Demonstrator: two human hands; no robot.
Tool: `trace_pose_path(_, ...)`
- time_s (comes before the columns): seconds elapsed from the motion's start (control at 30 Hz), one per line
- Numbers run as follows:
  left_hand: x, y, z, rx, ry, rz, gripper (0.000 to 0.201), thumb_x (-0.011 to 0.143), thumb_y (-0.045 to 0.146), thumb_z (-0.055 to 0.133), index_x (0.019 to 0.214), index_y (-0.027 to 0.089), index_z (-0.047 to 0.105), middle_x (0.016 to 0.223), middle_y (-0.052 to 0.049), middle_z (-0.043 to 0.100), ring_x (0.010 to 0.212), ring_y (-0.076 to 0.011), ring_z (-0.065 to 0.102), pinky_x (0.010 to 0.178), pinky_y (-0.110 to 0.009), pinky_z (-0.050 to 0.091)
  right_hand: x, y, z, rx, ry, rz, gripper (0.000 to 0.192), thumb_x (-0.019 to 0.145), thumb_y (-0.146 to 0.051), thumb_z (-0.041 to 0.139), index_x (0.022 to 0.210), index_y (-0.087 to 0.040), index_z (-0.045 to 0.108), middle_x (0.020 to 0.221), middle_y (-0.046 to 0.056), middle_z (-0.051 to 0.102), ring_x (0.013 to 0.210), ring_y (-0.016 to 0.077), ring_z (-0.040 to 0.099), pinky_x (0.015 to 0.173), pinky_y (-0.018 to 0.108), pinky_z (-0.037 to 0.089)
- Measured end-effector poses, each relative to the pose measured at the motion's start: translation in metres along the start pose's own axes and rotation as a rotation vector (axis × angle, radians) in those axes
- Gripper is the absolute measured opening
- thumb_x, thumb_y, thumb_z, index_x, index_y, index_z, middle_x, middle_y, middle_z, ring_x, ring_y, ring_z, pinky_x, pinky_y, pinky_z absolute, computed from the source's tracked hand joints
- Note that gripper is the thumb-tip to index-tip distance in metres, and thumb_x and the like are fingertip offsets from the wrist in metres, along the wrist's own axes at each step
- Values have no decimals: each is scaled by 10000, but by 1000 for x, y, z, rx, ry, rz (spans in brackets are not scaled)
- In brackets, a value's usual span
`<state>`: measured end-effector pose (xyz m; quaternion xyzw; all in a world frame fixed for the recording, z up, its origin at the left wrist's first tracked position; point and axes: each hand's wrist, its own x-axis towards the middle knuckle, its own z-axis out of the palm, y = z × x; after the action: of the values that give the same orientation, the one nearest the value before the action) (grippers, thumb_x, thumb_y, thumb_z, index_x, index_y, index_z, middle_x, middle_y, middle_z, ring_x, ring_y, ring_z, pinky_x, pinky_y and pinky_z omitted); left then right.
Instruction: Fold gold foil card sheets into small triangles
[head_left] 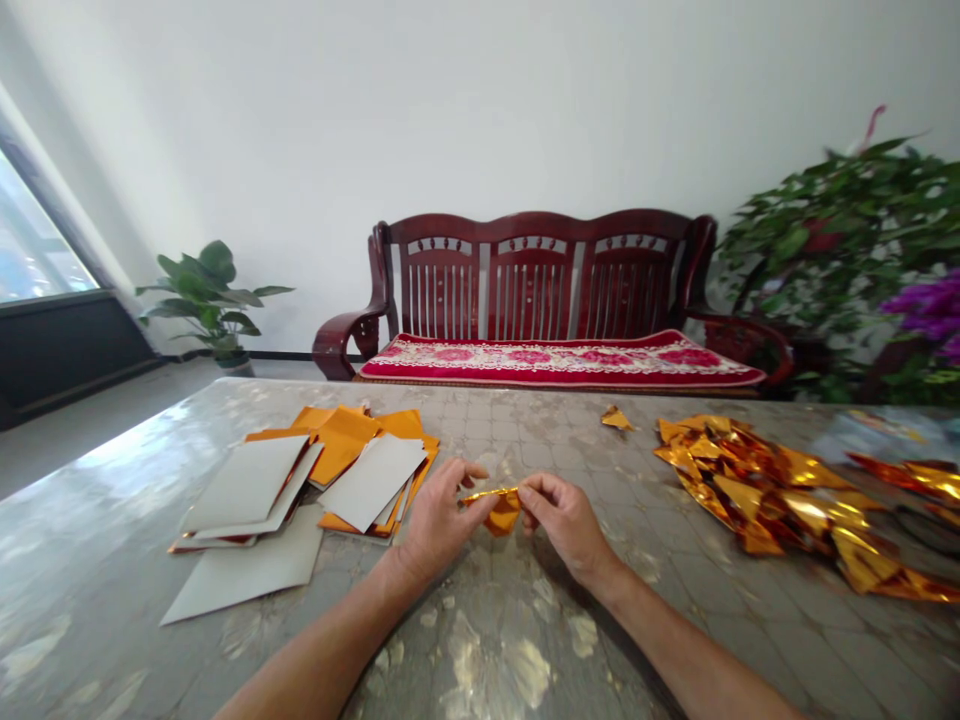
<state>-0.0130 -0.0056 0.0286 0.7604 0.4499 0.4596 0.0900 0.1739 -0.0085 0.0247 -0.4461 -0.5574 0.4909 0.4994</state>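
Observation:
Between my two hands, just above the table, is a small folded piece of gold foil paper (502, 514). My left hand (442, 510) pinches its left end between thumb and fingers. Its right end is caught between the thumb and fingertips of my right hand (561, 520). To the left lie loose stacks of paper sheets, some showing a pale grey side (251, 482) and others an orange-gold side (346, 440). A heap of folded gold foil pieces (757, 485) spreads out on the right.
One small gold foil piece (616, 418) lies alone near the table's far edge. A clear plastic bag (885, 437) rests at the far right of the patterned table (480, 640). Behind stand a dark red wooden bench (529, 270) and potted plants (217, 290).

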Motion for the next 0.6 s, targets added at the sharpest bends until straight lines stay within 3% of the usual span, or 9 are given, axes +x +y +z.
trace_pose_path(0.07,0,6,-3,67,-27,114,186,850,279,668,1029,227,669,988,-43,678,923,-193,596,823,-317,450,-1,0,1,-33,14,-14,329,760,-490,656,722,-166,610,509,-41,554,458,113,508,479,229,424)
trace_pose_path(0.17,-1,15,-5,184,-85,197,160,916,320,600,1016,253,705,989,-46,698,929,-204,596,857,-344,425,-1,0,1,-67,44,-40,328,766,-489,651,723,-165,627,513,-32,566,459,120,516,483,237,427)
trace_pose_path(0.27,-1,19,-3,226,-118,148,165,922,334,594,981,247,721,897,-39,697,876,-200,596,816,-332,416,-2,0,1,-80,63,-59,317,766,-481,654,722,-167,639,514,-27,572,462,126,518,484,242,423)
trace_pose_path(0.43,0,16,0,110,-169,-2,109,890,288,636,853,229,720,786,-5,664,799,-165,596,718,-265,407,-4,1,2,-152,61,-100,277,790,-435,629,716,-169,652,505,-24,566,467,125,506,485,238,397)
trace_pose_path(0.6,1,14,1,-8,-266,-106,229,919,280,572,734,200,680,743,9,640,725,-134,590,655,-223,402,-4,3,1,-217,78,-163,251,813,-404,612,722,-173,651,544,-25,551,501,126,492,499,236,385)
